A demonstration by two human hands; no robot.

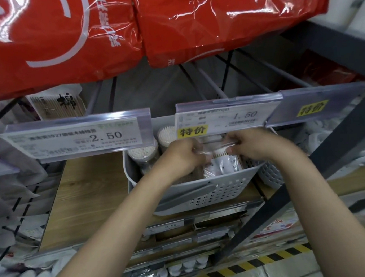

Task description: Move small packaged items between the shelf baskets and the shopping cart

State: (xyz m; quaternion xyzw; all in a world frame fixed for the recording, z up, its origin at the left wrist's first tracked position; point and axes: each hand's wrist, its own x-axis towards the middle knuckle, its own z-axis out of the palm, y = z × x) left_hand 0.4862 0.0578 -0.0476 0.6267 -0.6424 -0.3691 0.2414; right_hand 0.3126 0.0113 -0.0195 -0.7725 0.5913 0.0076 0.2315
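While both the left hand and right hand pinch a clear plastic cotton-swab packet over the pale grey perforated plastic basket at frame centre, the transfer looks midway, cart unseen.

The basket is pale grey with rows of small dark perforations, and it sits on a light wood-grain shelf. The packet inside is clear plastic over white and tan (its print is too blurred to read). Red bags with white markings hang above. Yellow stickers carry black characters, and the floor tape is striped yellow and black.
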